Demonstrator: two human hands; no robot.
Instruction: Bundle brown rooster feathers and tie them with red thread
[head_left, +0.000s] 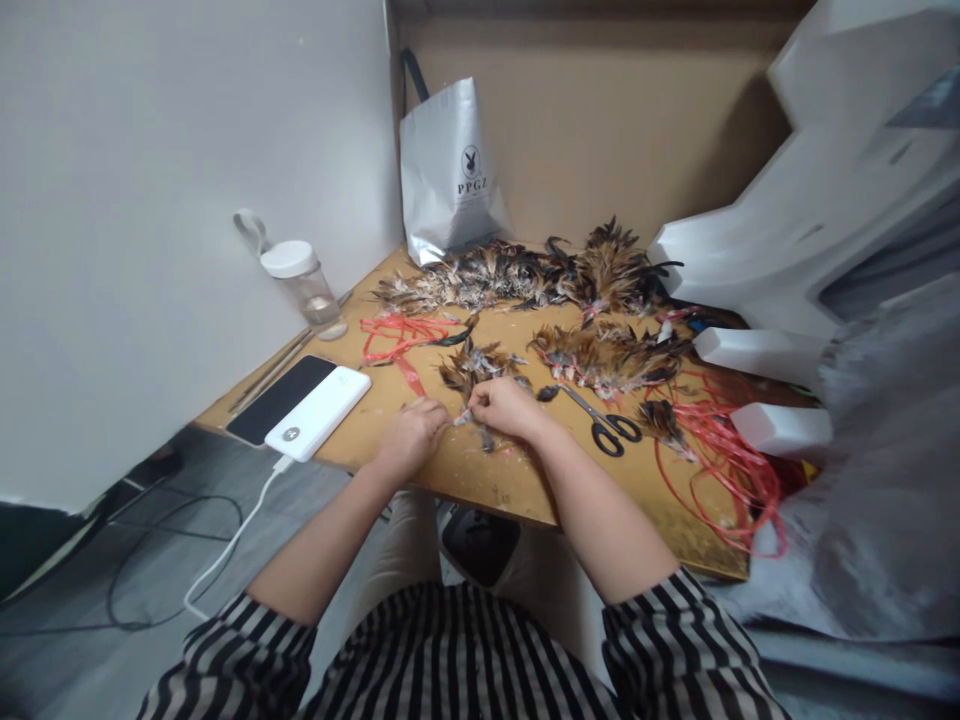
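Near the table's front edge my two hands almost meet over a small bunch of brown feathers (476, 368). My right hand (504, 408) is closed in a pinch at the pale quill end of the bunch. My left hand (412, 435) is closed too, fingertips pressed together; what it pinches is too small to make out. A flat strip of red plastic string (410, 376) runs toward the left hand from a loose red tangle (397, 335). To the right of my right hand lie black-handled scissors (604, 420).
Feather bundles (510, 275) line the back of the wooden table, with another row (607, 355) at centre right. More red string (724, 450) lies at right. A power bank (319, 412), phone (281, 400), and clear jar (300, 280) are at left; a silver bag (446, 170) stands behind.
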